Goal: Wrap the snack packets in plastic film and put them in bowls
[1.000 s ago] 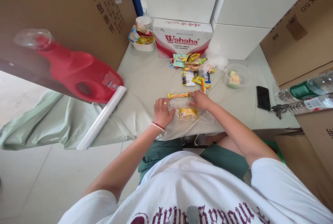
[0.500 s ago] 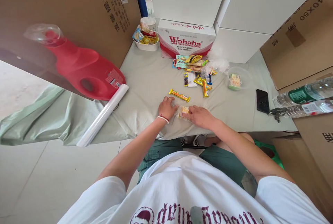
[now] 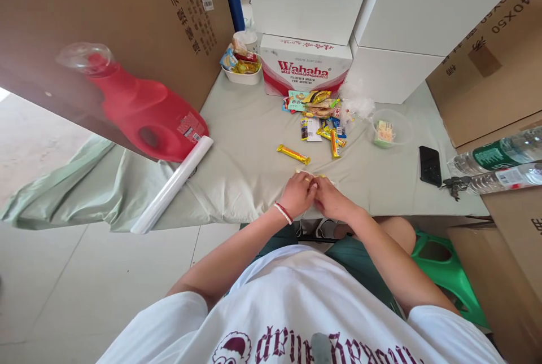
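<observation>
Near the front edge of the cloth-covered table, my left hand and my right hand come together, fingers curled and touching. Between them is a clear-wrapped snack packet, mostly covered by the fingers; only bits of its edge show. Both hands look closed on it. Just beyond the left hand lies a yellow snack bar. Another yellow bar rests farther right, against a pile of wrapped snacks.
A Wahaba carton stands behind the snacks, with a snack-filled white bowl beside it. To the left are a red jug and a white roll. A round clear tub, a phone and plastic bottles lie right.
My left hand has moved right to meet my right hand, and the fingers now cover the packet that showed between them before. The view has shifted slightly.
</observation>
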{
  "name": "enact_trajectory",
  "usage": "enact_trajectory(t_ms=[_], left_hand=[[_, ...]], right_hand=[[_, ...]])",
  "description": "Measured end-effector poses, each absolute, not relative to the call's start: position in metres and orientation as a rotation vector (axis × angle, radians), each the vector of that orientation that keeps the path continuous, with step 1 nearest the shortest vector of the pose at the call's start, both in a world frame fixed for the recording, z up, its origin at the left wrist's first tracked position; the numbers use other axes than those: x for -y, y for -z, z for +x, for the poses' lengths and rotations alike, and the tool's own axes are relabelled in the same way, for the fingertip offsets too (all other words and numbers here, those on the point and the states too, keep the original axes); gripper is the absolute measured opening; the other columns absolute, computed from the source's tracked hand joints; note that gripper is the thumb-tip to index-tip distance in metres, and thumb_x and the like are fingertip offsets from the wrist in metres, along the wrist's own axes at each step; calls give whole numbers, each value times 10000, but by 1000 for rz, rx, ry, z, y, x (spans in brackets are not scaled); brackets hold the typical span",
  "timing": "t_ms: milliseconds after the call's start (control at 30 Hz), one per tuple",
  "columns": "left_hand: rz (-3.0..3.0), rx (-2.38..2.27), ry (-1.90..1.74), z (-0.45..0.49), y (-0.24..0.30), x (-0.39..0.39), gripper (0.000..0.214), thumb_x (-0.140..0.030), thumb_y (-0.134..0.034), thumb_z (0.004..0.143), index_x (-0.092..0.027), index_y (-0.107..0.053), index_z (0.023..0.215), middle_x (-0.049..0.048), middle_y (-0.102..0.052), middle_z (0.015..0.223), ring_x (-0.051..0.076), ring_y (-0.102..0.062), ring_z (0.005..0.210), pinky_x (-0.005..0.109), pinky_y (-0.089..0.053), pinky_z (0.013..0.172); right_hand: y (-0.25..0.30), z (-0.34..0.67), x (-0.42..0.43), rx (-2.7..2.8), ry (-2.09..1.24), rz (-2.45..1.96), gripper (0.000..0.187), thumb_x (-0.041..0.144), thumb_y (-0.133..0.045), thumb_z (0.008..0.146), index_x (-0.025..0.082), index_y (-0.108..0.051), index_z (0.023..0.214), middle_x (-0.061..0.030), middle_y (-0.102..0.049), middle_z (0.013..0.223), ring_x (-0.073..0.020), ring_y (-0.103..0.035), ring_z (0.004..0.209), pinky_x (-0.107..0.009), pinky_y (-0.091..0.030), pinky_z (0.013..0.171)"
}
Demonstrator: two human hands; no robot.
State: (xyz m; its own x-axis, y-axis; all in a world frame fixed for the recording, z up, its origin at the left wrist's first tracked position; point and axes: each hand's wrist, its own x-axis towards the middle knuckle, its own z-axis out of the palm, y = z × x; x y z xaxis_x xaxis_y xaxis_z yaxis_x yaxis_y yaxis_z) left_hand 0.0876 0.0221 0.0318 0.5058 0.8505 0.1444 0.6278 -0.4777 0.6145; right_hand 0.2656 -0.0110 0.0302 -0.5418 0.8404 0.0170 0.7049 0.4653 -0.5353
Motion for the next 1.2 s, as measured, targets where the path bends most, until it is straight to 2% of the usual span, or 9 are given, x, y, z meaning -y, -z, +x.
enact_trajectory(t_ms=[167, 233, 300, 400, 533, 733, 900, 1000, 1200], left_hand=[[2521, -1208, -486, 86, -12, 1, 507, -216, -530, 933, -139, -580, 1431, 173, -588, 1477, 326, -538, 1357, 498, -445, 1125], [2563, -1217, -454, 83, -6, 4, 571, -179, -538, 903, -141, -554, 1473, 170, -574, 1509, 324, -529, 1378, 496, -438, 1128], [2583, -1230, -442, 83, -3, 4, 593, -160, -538, 893, -148, -551, 1485, 167, -582, 1508, 319, -538, 1372, 492, -441, 1118], [2602, -1233, -456, 84, 1, 2, 578, -147, -524, 906, -141, -559, 1483, 167, -601, 1492, 309, -550, 1363, 478, -447, 1112], [2620, -1217, -475, 87, 2, 1, 510, -120, -485, 927, -127, -616, 1419, 178, -604, 1491, 298, -567, 1363, 480, -442, 1139], [2565, -1092, -524, 61, -9, 5, 490, -200, -570, 867, -112, -655, 1342, 199, -612, 1469, 322, -527, 1427, 553, -336, 1264], [2438, -1296, -656, -11, -6, 1, 360, -199, -499, 926, -288, -702, 1209, 62, -743, 1278, 290, -568, 1391, 622, -354, 1232], [2426, -1487, -752, -46, 8, -6, 264, -202, -520, 922, -279, -708, 1091, 71, -771, 1138, 319, -624, 1304, 621, -440, 1154], [2662, -1377, -798, -59, 30, -2, 375, -160, -563, 873, -263, -658, 1222, 106, -746, 1208, 311, -659, 1280, 504, -529, 1053]], right_hand=[[-19, 297, 32, 1880, -604, -1744, 374, 233, -467, 969, 223, -685, 1272, -124, -635, 1252, -264, -608, 1107, -458, -517, 989], [-17, 301, 37, 1755, -432, -2005, 405, 335, -567, 951, 192, -660, 1319, -172, -606, 1296, -319, -573, 1159, -493, -502, 994], [-20, 301, 37, 1824, -424, -2102, 338, 344, -643, 911, 191, -701, 1206, -176, -622, 1272, -348, -547, 1177, -496, -478, 1009], [-35, 295, 26, 1868, -569, -2063, 163, 259, -586, 926, 208, -697, 1035, -116, -672, 1092, -284, -599, 1026, -396, -485, 929], [-60, 264, -9, 1912, -653, -1969, 114, 231, -559, 938, 217, -655, 998, -54, -670, 934, -217, -619, 870, -306, -458, 795], [-60, 209, -41, 2139, -597, -2043, 290, 254, -412, 1058, 164, -687, 1080, -157, -652, 1117, -267, -602, 1013, -359, -463, 900], [-35, 201, -17, 2307, -340, -1827, 520, 515, -591, 995, 152, -593, 1367, -223, -573, 1357, -372, -489, 1197, -501, -448, 1008], [-23, 200, -10, 2316, -306, -1833, 558, 403, -645, 969, 189, -537, 1473, -208, -536, 1463, -373, -485, 1224, -517, -448, 1015], [-57, 284, -41, 1793, -278, -1948, 475, 342, -309, 1085, 218, -517, 1493, -165, -641, 1319, -307, -575, 1208, -435, -472, 1023]])
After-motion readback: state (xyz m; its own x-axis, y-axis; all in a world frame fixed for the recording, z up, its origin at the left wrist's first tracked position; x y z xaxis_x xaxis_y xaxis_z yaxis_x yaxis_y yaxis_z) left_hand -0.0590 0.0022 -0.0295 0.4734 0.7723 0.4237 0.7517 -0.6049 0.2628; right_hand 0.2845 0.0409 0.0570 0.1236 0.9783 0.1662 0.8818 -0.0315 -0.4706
